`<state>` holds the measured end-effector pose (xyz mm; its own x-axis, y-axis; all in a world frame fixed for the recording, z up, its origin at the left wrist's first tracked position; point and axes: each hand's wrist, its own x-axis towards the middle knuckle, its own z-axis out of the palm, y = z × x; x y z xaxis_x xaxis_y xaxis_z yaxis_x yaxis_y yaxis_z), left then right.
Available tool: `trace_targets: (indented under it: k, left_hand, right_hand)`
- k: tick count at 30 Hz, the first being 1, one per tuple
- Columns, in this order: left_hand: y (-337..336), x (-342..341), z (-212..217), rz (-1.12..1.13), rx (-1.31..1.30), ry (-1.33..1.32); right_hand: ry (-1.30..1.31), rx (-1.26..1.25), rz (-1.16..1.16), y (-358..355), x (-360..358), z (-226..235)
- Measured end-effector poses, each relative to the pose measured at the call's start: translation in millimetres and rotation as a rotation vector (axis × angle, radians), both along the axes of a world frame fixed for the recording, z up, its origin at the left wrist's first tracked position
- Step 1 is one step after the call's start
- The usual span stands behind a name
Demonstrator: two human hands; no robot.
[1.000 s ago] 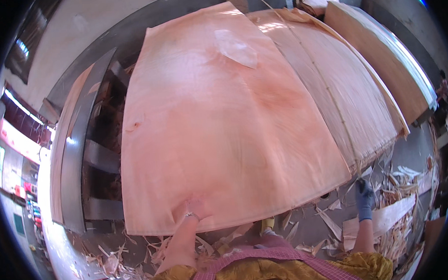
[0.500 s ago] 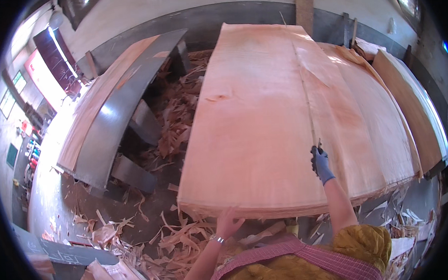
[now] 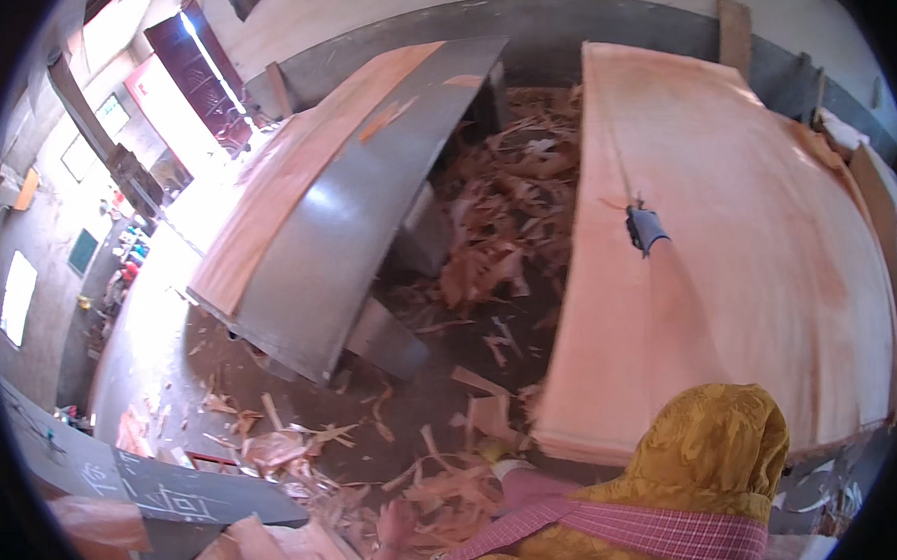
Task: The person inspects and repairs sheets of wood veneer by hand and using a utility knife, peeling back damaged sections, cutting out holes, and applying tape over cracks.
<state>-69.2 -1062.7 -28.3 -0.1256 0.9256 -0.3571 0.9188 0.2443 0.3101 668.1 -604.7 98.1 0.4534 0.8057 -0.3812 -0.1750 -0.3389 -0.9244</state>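
Note:
A wide stack of thin pale-orange wood veneer sheets lies in front of me on the right. Over the left part of its top sheet reaches my right hand, in a grey-blue glove with dark fingers. Those fingers are closed, and a thin dark piece sticks out beyond them, too small to name. A faint line runs along the sheet from there toward the far edge. My left hand, bare and blurred, hangs low over the wood scraps, apart from the stack. How its fingers are set cannot be made out.
To the left stands a long grey metal-topped table with a veneer strip along it. Torn scraps cover the floor between table and stack. A grey board with chalk marks and loose sheets are at lower left.
My view has swung left, so the stack appears farther right. The right hand has moved to the stack's left part and farther off. My left hand has left the stack's near edge.

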Motion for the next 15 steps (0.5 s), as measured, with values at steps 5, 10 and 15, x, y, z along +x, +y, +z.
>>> trace_targets:
  k: [5, 10, 15]
  left_hand:
    - [-74, -158, -3, 0.375, -0.307, 0.011]
    - [-22, -217, 35, 0.372, -0.323, -0.163]
    - [77, -312, -38, 0.25, -0.054, -0.333]
  right_hand:
    - [0.151, 0.059, 0.018, 88, -150, -5]
    - [-0.75, -0.004, -0.235, 156, -257, -55]
    - [-1.148, 0.406, -0.29, 205, -373, -101]
